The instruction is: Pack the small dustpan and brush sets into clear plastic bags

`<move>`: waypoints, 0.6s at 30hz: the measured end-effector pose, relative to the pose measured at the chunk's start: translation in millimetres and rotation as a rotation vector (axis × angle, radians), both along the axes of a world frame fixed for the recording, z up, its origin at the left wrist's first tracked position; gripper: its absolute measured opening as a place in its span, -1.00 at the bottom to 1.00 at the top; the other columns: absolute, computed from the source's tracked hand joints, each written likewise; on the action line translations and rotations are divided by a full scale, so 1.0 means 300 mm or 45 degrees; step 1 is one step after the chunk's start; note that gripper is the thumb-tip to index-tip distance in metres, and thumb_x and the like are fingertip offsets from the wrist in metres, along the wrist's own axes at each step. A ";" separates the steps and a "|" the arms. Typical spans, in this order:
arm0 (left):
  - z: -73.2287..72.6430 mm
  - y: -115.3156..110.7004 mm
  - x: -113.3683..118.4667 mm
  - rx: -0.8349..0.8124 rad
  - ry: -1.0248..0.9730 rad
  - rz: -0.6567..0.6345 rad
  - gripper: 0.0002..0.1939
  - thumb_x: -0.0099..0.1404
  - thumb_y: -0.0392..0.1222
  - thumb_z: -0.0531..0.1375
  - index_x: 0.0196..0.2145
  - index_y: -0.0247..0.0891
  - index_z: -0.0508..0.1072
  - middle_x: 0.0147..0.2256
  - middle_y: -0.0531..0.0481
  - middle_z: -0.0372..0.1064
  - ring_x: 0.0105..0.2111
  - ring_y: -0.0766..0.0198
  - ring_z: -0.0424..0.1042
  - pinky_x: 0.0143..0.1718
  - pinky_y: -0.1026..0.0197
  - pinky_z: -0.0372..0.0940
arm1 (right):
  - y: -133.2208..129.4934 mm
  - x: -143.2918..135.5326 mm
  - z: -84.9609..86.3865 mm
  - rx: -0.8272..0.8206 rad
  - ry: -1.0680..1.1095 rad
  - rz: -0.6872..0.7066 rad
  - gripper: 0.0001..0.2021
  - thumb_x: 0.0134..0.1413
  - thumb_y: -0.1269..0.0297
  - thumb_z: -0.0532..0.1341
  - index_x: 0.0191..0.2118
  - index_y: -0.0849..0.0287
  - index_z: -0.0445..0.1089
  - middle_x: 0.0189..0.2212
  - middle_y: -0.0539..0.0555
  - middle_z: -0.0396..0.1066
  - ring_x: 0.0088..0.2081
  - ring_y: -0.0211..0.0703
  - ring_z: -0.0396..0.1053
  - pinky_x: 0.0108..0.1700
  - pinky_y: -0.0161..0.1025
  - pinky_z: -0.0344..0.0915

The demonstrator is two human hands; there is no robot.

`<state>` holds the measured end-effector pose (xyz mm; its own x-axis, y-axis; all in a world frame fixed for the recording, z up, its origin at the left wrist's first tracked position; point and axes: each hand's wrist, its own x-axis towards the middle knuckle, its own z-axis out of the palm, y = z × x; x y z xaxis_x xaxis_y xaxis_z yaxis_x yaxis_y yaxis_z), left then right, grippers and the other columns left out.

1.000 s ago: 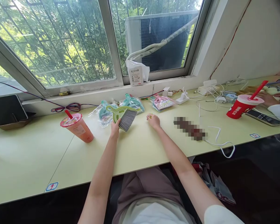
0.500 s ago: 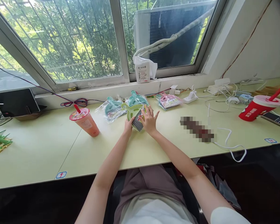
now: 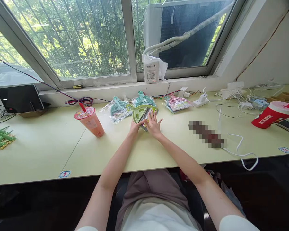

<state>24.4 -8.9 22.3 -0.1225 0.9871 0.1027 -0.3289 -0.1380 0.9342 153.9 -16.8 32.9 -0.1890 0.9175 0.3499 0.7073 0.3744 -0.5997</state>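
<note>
A green mini dustpan and brush set [image 3: 140,112], with grey bristles and a printed label, is tilted above the table in front of me. My left hand [image 3: 135,126] grips its lower left edge, the thumb lying across the front. My right hand [image 3: 153,124] rests flat against the label side with fingers spread and thumb sticking out. Just behind are two teal dustpan sets in clear bags, one on the left [image 3: 119,107] and one on the right [image 3: 144,98]. To their right lies a bagged pink set [image 3: 175,102].
A pink drink cup [image 3: 90,122] with a red straw stands at left, near a tablet [image 3: 19,100] and green plant-like pieces [image 3: 0,138]. On the right are a blurred-out object [image 3: 206,134], a white cable [image 3: 243,154] and a tilted red cup [image 3: 271,116]. A tissue pack [image 3: 151,71] stands on the sill.
My left thumb has come across the front of the green set. My right hand has slid slightly down, its fingers still spread. The whole view has shifted a little.
</note>
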 end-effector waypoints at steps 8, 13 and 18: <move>-0.002 0.013 -0.017 -0.070 -0.060 0.059 -0.25 -0.16 -0.26 0.40 0.02 -0.22 0.29 -0.11 -0.12 0.43 -0.07 0.01 0.43 -0.06 0.00 0.37 | 0.047 0.034 -0.013 -0.279 0.947 -0.190 -0.39 0.13 0.23 0.13 0.29 0.15 0.01 0.26 0.27 0.08 0.22 0.01 0.18 0.19 0.04 0.17; 0.009 0.009 -0.028 -0.046 -0.064 0.003 -0.26 -0.16 -0.25 0.41 0.02 -0.24 0.31 -0.11 -0.13 0.45 -0.09 0.03 0.44 -0.06 0.01 0.37 | 0.080 0.068 -0.009 -0.786 1.406 0.208 -0.79 0.08 0.39 0.19 -0.12 0.24 0.36 -0.25 0.15 0.51 -0.28 -0.12 0.51 -0.09 -0.12 0.44; 0.010 0.017 -0.045 -0.092 -0.084 -0.017 -0.45 -0.03 -0.18 0.36 -0.05 -0.26 0.38 -0.15 -0.13 0.46 -0.10 0.04 0.45 -0.05 0.02 0.37 | 0.073 0.070 0.011 -0.814 1.484 0.254 -0.85 0.09 0.43 0.17 -0.19 0.21 0.36 -0.32 0.09 0.53 -0.33 -0.15 0.51 -0.13 -0.14 0.47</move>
<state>10.9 -3.8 25.3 -0.1138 0.9932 0.0231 -0.3917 -0.0662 0.9177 174.8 4.9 36.2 -0.2251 0.9711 -0.0794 -0.3645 -0.1595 -0.9175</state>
